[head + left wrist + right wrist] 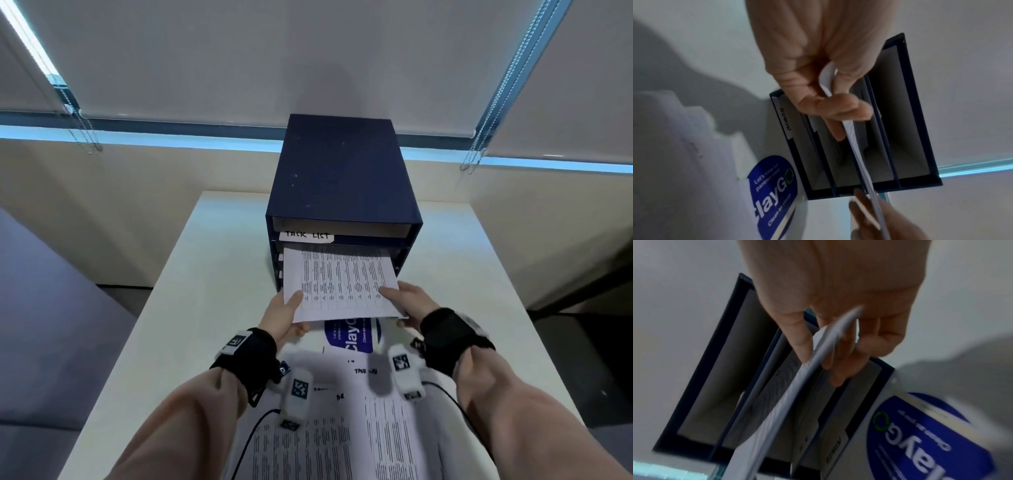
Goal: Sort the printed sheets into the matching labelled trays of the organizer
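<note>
A dark blue organizer (342,178) stands at the table's far end, its open trays facing me; one tray bears a "TASK LIST" label (306,235) and another an "ADMIN" label (785,118). A printed sheet with a table (339,281) is part-way into a tray below the TASK LIST label. My left hand (286,313) pinches its near left corner, thumb on top. My right hand (406,305) pinches the near right corner. In the wrist views the sheet (857,155) shows edge-on between thumb and fingers (826,352).
More printed sheets (329,438) lie spread on the white table (191,291) in front of me, one headed "TASK" by hand. A blue "ClayGo" sticker (352,335) sits under the held sheet. Roller blinds and a wall stand behind the organizer.
</note>
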Motion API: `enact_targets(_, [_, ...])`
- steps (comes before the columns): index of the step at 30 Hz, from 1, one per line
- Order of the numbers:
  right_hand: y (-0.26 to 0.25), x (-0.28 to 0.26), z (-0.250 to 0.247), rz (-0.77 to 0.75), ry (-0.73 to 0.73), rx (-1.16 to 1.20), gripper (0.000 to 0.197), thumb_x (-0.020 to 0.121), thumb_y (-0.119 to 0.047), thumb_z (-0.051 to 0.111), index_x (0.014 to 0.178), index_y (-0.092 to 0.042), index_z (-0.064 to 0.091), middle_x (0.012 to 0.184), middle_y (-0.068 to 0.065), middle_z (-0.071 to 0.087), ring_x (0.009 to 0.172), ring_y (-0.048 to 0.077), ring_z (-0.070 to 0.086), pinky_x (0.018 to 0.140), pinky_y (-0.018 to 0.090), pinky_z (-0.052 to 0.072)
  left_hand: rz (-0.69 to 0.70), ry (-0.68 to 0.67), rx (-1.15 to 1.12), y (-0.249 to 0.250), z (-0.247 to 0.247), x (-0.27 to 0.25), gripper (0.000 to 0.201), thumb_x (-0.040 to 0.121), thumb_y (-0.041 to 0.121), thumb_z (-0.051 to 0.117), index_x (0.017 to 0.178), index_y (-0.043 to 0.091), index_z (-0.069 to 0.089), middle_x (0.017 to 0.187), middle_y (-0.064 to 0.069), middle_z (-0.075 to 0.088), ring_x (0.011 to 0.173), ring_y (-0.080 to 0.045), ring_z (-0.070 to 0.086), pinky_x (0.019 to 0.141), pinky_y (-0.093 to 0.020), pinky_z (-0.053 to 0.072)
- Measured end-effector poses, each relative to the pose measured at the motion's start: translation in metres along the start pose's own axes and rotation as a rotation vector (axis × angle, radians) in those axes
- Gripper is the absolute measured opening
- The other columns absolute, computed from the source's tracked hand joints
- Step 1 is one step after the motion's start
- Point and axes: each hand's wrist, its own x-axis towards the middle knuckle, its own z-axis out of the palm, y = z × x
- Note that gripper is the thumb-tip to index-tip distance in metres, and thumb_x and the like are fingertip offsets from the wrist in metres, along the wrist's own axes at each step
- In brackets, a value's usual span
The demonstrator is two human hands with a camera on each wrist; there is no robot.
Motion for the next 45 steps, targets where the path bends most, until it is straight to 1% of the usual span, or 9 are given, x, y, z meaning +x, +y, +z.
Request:
enact_targets(3, [0.005, 0.008, -0.003, 0.063, -0.012, 0.16, 0.024, 0.09, -0.006, 0.061, 0.112, -0.004, 0.052, 0.094, 0.011, 0.061, 0.046, 0.015, 0.05, 0.036, 0.019, 0.038, 0.024, 0.054, -0.051, 0.016, 0.004, 0.01, 0.043, 0.098, 0.021, 0.049, 0.138, 0.006, 0.04, 0.112, -0.01, 0.066, 0.045, -0.011, 0.058, 0.047, -0.024, 0.049])
enact_targets(7, [-0.026, 0.04, 0.013, 0.031, 0.038, 0.62, 0.01, 0.092, 0.009, 0.05, 0.096, 0.001, 0.052, 0.096, 0.02, 0.062, 0.074, 0.021, 0.069, 0.057, 0.025, 0.06, 0.028, 0.054, -0.393, 0.052, 0.004, 0.021, 0.05, 0.096, -0.001, 0.047, 0.142, -0.005, 0.03, 0.127, -0.025, 0.057, 0.108, -0.028, 0.063, 0.094, -0.034, 0.049])
enact_targets(10, [-0.043, 0.04, 0.026, -0.053, -0.018, 0.618, 0.017, 0.095, 0.012, 0.037, 0.094, 0.0, 0.049, 0.096, 0.017, 0.056, 0.086, 0.023, 0.061, 0.065, 0.028, 0.059, 0.062, 0.013, -0.399, 0.065, 0.001, 0.022, 0.043, 0.096, -0.002, 0.045, 0.138, -0.003, 0.035, 0.13, -0.019, 0.056, 0.119, -0.027, 0.056, 0.107, -0.039, 0.041])
enact_targets(16, [0.01, -0.021, 0.022, 0.027, -0.184, 0.264, 0.02, 0.099, -0.008, 0.044, 0.113, -0.008, 0.058, 0.103, 0.013, 0.069, 0.088, 0.025, 0.068, 0.07, 0.03, 0.061, 0.0, -0.13, 0.51, 0.012, -0.023, -0.023, 0.015, 0.094, 0.022, 0.056, 0.088, 0.011, 0.061, 0.082, -0.013, 0.067, 0.067, -0.024, 0.063, 0.062, -0.036, 0.055])
enact_targets(23, [0.103, -0.06, 0.002, 0.161, -0.058, 0.154, 0.022, 0.095, -0.008, 0.052, 0.112, 0.001, 0.063, 0.092, 0.016, 0.069, 0.079, 0.029, 0.067, 0.077, 0.039, 0.057, -0.028, -0.321, 1.616, -0.066, -0.054, -0.056, 0.04, 0.074, 0.049, 0.07, 0.089, 0.024, 0.043, 0.089, 0.004, 0.048, 0.078, -0.018, 0.047, 0.068, -0.029, 0.039])
enact_targets(29, [0.112, -0.08, -0.005, 0.154, -0.048, 0.122, 0.023, 0.095, -0.004, 0.05, 0.113, 0.005, 0.062, 0.095, 0.023, 0.065, 0.076, 0.031, 0.063, 0.071, 0.038, 0.058, 0.051, -0.28, 1.695, -0.062, -0.051, -0.068, 0.026, 0.075, 0.024, 0.068, 0.074, 0.026, 0.043, 0.097, 0.003, 0.043, 0.084, -0.02, 0.051, 0.071, -0.031, 0.045])
enact_targets(36, [0.113, -0.09, -0.009, 0.142, -0.029, 0.123, 0.022, 0.095, -0.003, 0.051, 0.113, 0.006, 0.061, 0.093, 0.024, 0.065, 0.072, 0.031, 0.064, 0.069, 0.038, 0.057, 0.078, -0.299, 1.728, -0.067, -0.047, -0.08, 0.026, 0.079, 0.036, 0.07, 0.082, 0.017, 0.053, 0.101, -0.003, 0.039, 0.087, -0.022, 0.047, 0.072, -0.033, 0.042])
enact_targets(41, [0.113, -0.09, -0.006, 0.147, 0.004, 0.082, 0.026, 0.092, -0.003, 0.055, 0.116, 0.005, 0.06, 0.087, 0.017, 0.064, 0.07, 0.026, 0.059, 0.062, 0.033, 0.053, 0.229, -0.209, 1.521, -0.04, -0.046, -0.079, 0.023, 0.085, 0.034, 0.062, 0.075, 0.013, 0.058, 0.089, 0.001, 0.053, 0.087, -0.022, 0.056, 0.074, -0.03, 0.042])
enact_targets(45, [0.108, -0.098, 0.006, 0.094, -0.115, 0.03, 0.03, 0.09, -0.008, 0.062, 0.119, -0.007, 0.057, 0.092, 0.003, 0.064, 0.089, 0.023, 0.065, 0.082, 0.039, 0.053, 0.255, -0.208, 1.079, -0.008, -0.035, -0.087, 0.025, 0.089, 0.032, 0.063, 0.071, 0.015, 0.064, 0.064, 0.006, 0.058, 0.059, -0.005, 0.055, 0.062, -0.027, 0.041])
